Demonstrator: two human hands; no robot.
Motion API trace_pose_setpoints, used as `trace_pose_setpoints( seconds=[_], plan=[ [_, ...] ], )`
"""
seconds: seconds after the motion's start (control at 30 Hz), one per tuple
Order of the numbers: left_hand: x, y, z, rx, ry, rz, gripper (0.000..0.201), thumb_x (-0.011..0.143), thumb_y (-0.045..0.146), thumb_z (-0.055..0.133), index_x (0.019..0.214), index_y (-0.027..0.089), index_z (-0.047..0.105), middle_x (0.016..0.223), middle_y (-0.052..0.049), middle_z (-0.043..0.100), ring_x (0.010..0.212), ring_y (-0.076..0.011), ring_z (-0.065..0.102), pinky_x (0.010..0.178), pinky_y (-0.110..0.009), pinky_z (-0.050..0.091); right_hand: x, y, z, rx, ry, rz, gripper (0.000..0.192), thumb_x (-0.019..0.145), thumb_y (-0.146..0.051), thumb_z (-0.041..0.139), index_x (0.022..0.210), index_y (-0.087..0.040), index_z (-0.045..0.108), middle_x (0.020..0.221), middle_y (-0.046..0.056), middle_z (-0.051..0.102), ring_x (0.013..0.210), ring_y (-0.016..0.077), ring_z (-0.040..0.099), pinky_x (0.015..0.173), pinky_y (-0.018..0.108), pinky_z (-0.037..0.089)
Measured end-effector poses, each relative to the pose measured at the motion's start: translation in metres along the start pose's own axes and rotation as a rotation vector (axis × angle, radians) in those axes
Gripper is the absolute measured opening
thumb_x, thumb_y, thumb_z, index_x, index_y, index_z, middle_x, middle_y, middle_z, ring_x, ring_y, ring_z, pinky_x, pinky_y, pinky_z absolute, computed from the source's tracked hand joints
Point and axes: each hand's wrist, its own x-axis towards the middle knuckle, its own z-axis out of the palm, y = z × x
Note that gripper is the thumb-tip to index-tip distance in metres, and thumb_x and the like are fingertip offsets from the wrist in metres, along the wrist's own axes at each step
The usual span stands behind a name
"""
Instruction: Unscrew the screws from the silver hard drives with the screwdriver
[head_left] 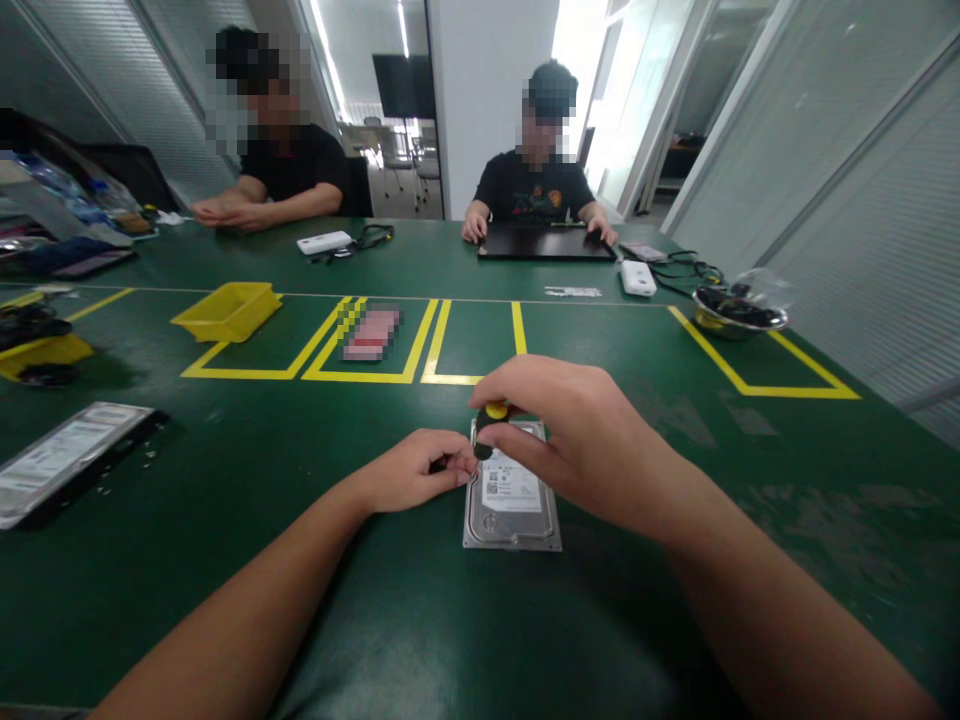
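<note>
A silver hard drive (514,520) with a white label lies flat on the green table, straight ahead of me. My right hand (581,430) is closed around a screwdriver (491,430) with a black and yellow handle, held over the drive's upper left part. The screwdriver's tip is too small to make out. At the drive's left edge, the curled fingers of my left hand (420,468) touch or nearly touch it near the screwdriver. Whether they pinch anything is hidden.
Left lies another hard drive (71,455) on a dark mat, with small bits beside it. Yellow tape marks areas around a yellow bin (229,310) and a pink item (371,333). A metal bowl (739,310) stands right. Two people sit opposite, one holding a dark panel (547,243).
</note>
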Motion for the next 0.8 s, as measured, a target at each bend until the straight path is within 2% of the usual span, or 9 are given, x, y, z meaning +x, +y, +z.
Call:
trace_pose_setpoints(
  seconds=[0.1, 0.23, 0.37, 0.5, 0.63, 0.8],
  plan=[
    [0.0, -0.001, 0.0, 0.004, 0.001, -0.001, 0.007, 0.089, 0.021, 0.059, 0.089, 0.015, 0.063, 0.081, 0.0, 0.061, 0.074, -0.0137, 0.054, 0.067, -0.025, 0.041, -0.001, 0.002, 0.0, 0.026, 0.037, 0.028, 0.025, 0.089, -0.014, 0.064, 0.113, -0.016, 0.064, 0.11, 0.003, 0.069, 0.096, 0.0138, 0.062, 0.084, 0.024, 0.045],
    [-0.001, 0.0, 0.0, 0.016, 0.016, -0.011, 0.007, 0.089, 0.02, 0.059, 0.084, 0.015, 0.062, 0.076, 0.001, 0.058, 0.069, -0.0124, 0.052, 0.064, -0.024, 0.039, -0.001, 0.003, -0.003, 0.057, 0.012, 0.06, 0.015, 0.087, -0.012, 0.065, 0.101, -0.016, 0.069, 0.101, 0.002, 0.07, 0.09, 0.0128, 0.063, 0.081, 0.024, 0.046],
    [-0.001, 0.0, 0.0, 0.006, 0.009, -0.042, 0.01, 0.09, 0.023, 0.059, 0.085, 0.015, 0.062, 0.075, 0.001, 0.058, 0.069, -0.0125, 0.053, 0.064, -0.024, 0.039, -0.001, 0.002, -0.004, 0.098, -0.008, 0.025, 0.02, 0.087, -0.007, 0.061, 0.103, -0.015, 0.07, 0.111, 0.005, 0.066, 0.101, 0.0131, 0.06, 0.089, 0.024, 0.045],
    [-0.001, 0.0, 0.001, 0.003, -0.013, -0.075, 0.014, 0.091, 0.026, 0.057, 0.088, 0.014, 0.062, 0.078, 0.0, 0.06, 0.07, -0.0129, 0.054, 0.066, -0.025, 0.041, -0.001, 0.0, -0.004, 0.117, -0.051, 0.002, 0.024, 0.087, -0.004, 0.057, 0.105, -0.014, 0.07, 0.109, 0.006, 0.064, 0.101, 0.0126, 0.057, 0.089, 0.024, 0.044],
    [-0.001, 0.001, 0.0, 0.011, -0.011, -0.076, 0.017, 0.092, 0.03, 0.057, 0.088, 0.014, 0.062, 0.081, -0.001, 0.062, 0.073, -0.0143, 0.055, 0.067, -0.026, 0.043, 0.001, 0.0, 0.002, 0.131, -0.008, -0.029, 0.02, 0.088, -0.006, 0.059, 0.104, -0.011, 0.07, 0.105, 0.006, 0.063, 0.098, 0.0127, 0.057, 0.087, 0.024, 0.045],
    [-0.001, 0.001, -0.001, 0.023, -0.013, -0.052, 0.017, 0.092, 0.03, 0.056, 0.095, 0.015, 0.063, 0.09, -0.003, 0.065, 0.081, -0.0175, 0.058, 0.074, -0.029, 0.047, 0.003, 0.002, 0.015, 0.118, 0.105, -0.058, 0.006, 0.089, -0.012, 0.063, 0.091, -0.011, 0.069, 0.096, 0.005, 0.062, 0.09, 0.0121, 0.057, 0.081, 0.023, 0.045]
  ],
)
